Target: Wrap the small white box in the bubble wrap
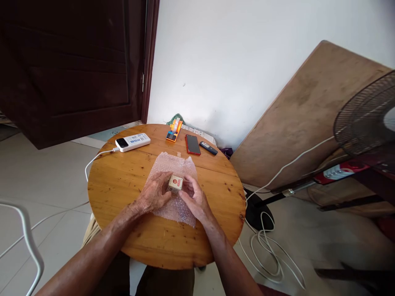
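Note:
A small pale box [175, 182] with a red emblem and red print on top sits over a sheet of bubble wrap [177, 209]. My left hand [155, 192] grips the box from the left, its fingers curved along that side. From the right, my right hand [195, 198] holds it too, with the thumb at the near corner and the fingers bent by the far one. Part of the box's sides is hidden by my fingers. The bubble wrap lies flat, spreading beyond both hands on the round wooden table [120, 193].
Toward the table's far edge are an orange tape dispenser [174, 130], a red-edged phone [193, 144] and a dark handheld device [208, 148]. A white power bank [133, 142] with a cable lies at left. A standing fan [364, 115] and coiled cable [268, 255] are to the right.

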`<state>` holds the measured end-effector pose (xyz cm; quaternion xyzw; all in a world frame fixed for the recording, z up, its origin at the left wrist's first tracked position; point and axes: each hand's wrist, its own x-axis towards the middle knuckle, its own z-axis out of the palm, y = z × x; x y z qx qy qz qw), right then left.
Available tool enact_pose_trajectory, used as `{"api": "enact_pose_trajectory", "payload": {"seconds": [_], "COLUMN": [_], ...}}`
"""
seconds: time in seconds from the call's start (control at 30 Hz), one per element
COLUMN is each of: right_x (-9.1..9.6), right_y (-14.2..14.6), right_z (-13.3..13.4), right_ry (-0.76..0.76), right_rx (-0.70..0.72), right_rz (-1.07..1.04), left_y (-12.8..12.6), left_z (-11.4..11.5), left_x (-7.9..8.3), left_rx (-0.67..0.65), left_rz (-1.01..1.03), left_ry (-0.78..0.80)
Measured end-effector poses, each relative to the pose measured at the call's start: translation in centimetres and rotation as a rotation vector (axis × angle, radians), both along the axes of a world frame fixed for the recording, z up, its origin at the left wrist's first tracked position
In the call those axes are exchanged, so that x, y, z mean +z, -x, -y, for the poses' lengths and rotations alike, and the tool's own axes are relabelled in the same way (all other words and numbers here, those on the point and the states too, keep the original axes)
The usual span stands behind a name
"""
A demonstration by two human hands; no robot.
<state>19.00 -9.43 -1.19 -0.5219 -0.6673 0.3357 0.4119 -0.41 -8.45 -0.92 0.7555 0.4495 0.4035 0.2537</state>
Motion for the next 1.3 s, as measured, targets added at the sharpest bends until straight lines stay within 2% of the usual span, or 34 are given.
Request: {"api": "enact_pose_trajectory", "payload": {"seconds": [0.13, 0.2, 0.23, 0.3, 0.37, 0.4, 0.5, 0.6, 0.7, 0.8, 0.93, 1.07, 1.17, 1.3], "right_x": [2.3, 3.7, 4.4, 5.3, 5.5, 5.3, 4.1, 2.8, 2.3, 2.6, 3.7, 4.9, 5.4, 5.9], "right_y": [-1.1, -1.5, -1.6, -1.5, -1.2, -1.0, -0.3, 0.1, 0.3, 0.5, 0.6, 0.6, 0.3, -0.3], "right_z": [0.9, 1.9, 2.5, 3.8, 5.1, 5.7, 6.9, 7.3, 7.1, 6.8, 6.2, 5.5, 4.7, 3.1], "right_ry": [0.009, -0.008, -0.01, -0.002, -0.027, -0.046, -0.116, -0.232, -0.348, -0.379, -0.312, -0.254, -0.254, -0.241], "right_rx": [-0.078, -0.045, 0.007, 0.201, 0.34, 0.365, 0.326, 0.276, 0.259, 0.261, 0.269, 0.249, 0.215, 0.154], "right_rz": [0.084, 0.141, 0.178, 0.284, 0.409, 0.476, 0.626, 0.682, 0.726, 0.756, 0.769, 0.757, 0.699, 0.636], "left_y": [-0.1, -0.1, -0.2, -0.2, -0.2, -0.2, -0.2, -0.2, -0.2, -0.3, -0.3, 0.7, 2.2, 3.6], "left_z": [-0.1, 0.0, 0.0, 0.0, -0.1, -0.1, -0.4, -0.6, -0.7, -0.8, -0.9, -0.4, 0.2, 0.5], "left_x": [-0.3, -0.2, -0.2, -0.2, -0.2, -0.2, -0.3, -0.3, -0.4, -0.6, -0.2, 1.8, 3.4, 4.2], "left_rx": [0.006, -0.001, -0.002, -0.012, -0.02, -0.019, -0.018, -0.03, -0.023, -0.023, -0.03, -0.048, 0.007, -0.049], "left_rz": [-0.009, -0.012, -0.014, -0.024, -0.037, -0.043, -0.051, -0.035, -0.013, -0.002, 0.015, 0.149, 0.225, 0.233], "left_ry": [0.01, 0.017, 0.021, 0.027, 0.027, 0.028, 0.028, 0.017, 0.009, 0.004, 0.026, 0.122, 0.202, 0.24]}}
